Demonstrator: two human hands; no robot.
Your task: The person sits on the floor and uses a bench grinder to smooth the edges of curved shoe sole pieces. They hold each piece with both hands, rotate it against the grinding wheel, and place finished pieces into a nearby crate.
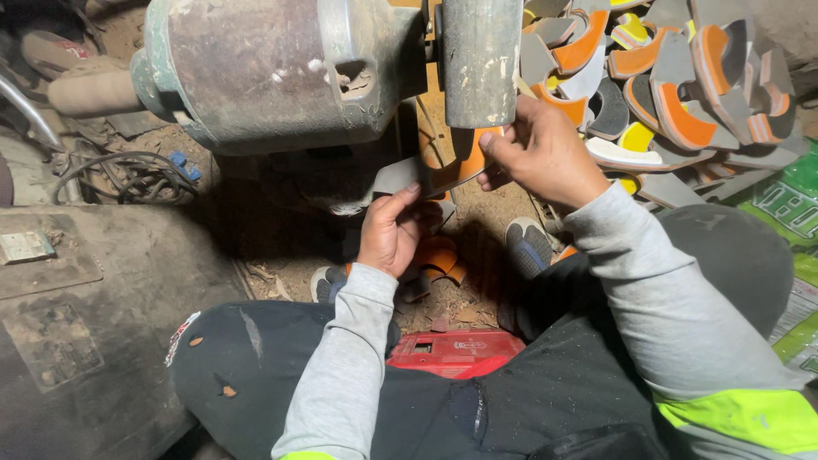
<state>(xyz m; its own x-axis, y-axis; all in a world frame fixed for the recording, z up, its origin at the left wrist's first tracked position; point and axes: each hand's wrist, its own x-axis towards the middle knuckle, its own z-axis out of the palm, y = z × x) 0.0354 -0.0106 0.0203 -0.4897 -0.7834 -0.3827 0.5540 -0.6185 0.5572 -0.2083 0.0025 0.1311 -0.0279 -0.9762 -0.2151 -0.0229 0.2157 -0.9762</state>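
A curved grey and orange shoe sole piece (443, 170) is held under the grey grinding drum (480, 60) of a worn motor machine (273, 72). My left hand (394, 228) grips the piece's grey left end from below. My right hand (544, 153) pinches its orange right end, just beneath the drum. The piece touches or nearly touches the drum's lower edge; I cannot tell which.
A heap of several grey, orange and yellow sole pieces (673, 85) lies at the upper right. More orange pieces (439, 255) lie on the dusty floor between my feet. A red box (456, 351) sits between my knees. Cables (128, 175) and a dark bench (85, 324) are on the left.
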